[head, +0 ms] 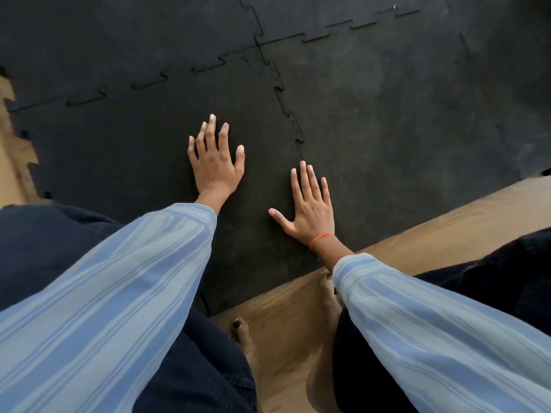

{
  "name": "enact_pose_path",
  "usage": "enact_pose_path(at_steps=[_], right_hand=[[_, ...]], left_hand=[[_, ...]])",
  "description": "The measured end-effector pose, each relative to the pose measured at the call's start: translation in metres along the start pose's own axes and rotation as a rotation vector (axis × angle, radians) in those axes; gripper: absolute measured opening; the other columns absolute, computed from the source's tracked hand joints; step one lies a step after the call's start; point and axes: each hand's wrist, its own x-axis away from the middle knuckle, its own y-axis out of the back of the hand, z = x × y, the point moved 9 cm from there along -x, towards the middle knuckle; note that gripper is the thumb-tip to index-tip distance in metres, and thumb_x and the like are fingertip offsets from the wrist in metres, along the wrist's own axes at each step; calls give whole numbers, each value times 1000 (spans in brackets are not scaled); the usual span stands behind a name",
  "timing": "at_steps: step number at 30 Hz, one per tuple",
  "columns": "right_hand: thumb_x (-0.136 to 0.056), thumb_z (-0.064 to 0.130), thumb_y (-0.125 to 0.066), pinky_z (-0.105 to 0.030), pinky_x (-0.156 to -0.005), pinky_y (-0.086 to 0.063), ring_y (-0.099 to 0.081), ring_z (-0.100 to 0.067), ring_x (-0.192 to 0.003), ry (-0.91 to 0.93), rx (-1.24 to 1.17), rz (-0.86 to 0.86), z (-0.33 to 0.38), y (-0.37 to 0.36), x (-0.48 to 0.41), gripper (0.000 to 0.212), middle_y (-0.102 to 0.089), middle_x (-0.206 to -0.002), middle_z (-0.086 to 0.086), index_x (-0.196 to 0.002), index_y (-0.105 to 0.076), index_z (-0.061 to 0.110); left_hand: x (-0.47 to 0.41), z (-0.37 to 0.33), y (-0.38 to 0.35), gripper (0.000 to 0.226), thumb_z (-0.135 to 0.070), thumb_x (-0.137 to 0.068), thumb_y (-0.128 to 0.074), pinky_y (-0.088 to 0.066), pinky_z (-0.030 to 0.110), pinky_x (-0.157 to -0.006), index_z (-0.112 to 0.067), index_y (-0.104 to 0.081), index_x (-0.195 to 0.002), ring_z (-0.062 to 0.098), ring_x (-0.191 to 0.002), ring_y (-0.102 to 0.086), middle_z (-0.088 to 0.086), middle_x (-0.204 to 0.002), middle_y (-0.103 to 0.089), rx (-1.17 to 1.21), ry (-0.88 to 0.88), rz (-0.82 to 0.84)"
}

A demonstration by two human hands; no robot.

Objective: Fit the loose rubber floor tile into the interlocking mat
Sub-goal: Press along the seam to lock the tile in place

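Observation:
A black rubber tile (128, 150) with jigsaw edges lies flat in front of me, its far and right teeth meshed with the neighbouring tiles of the interlocking mat (402, 108). My left hand (214, 162) rests palm down near the tile's middle, fingers spread. Palm down as well, my right hand (311, 210) lies over the tile's right seam near the mat's front edge; an orange band circles its wrist. Neither hand holds anything. The tile's left teeth (26, 150) stand free over the wooden floor.
Wooden floor (447, 222) shows along the mat's near edge and at the far left. My knees in dark trousers and bare feet (243, 332) are at the bottom. More joined mat tiles stretch away at the top.

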Motion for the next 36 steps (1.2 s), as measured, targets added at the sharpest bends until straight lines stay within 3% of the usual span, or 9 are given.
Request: enact_pose_path(at_steps=[7, 14, 20, 24, 29, 36], right_hand=[[-94, 59, -19, -41, -122, -4, 0, -19, -150, 32, 3, -14, 6, 12, -63, 79, -3, -162, -7, -153, -6, 8], [-90, 56, -8, -41, -122, 1, 7, -19, -150, 44, -59, 31, 13, 20, -91, 78, 5, -162, -6, -153, -1, 9], [-101, 46, -20, -40, -122, 5, 7, -18, -150, 42, -23, 33, 18, 18, -111, 65, 6, -163, -4, -153, 0, 13], [-99, 51, -23, -43, -121, 7, 11, -19, -149, 77, -52, 56, 29, 33, -147, 68, 9, -162, -2, -153, 1, 17], [-91, 65, -33, -50, -119, 6, 13, -20, -149, 163, -57, 184, 68, 50, -222, 84, 11, -162, 1, -154, -1, 21], [-87, 75, -16, -52, -117, 14, 26, -21, -145, 228, 66, 211, 91, 41, -247, 87, 26, -158, 1, -151, 16, 25]], left_hand=[[-2, 4, -5, 57, -45, -94, -36, -16, 51, -116, -16, -38, -143, 29, -143, -25, 9, -157, -25, -24, -3, 7], [-1, 2, -4, 57, -45, -96, -36, -14, 50, -117, -18, -35, -146, 27, -145, -21, 7, -159, -21, -43, 13, 44], [1, 3, -8, 60, -46, -98, -32, -9, 47, -119, -19, -23, -151, 24, -148, -12, 6, -161, -12, -86, 3, 106], [-21, 15, -2, 60, -48, -98, -32, -4, 45, -120, -23, -21, -152, 21, -149, -6, 1, -162, -7, -62, -68, 149], [-76, 81, 20, 61, -48, -100, -26, 0, 44, -120, -25, -11, -154, 19, -149, -1, -3, -163, 0, -74, 109, 108], [-87, 86, 14, 60, -52, -100, -16, 2, 44, -120, -31, 2, -153, 17, -149, 6, -7, -162, 10, -146, 121, 158]])
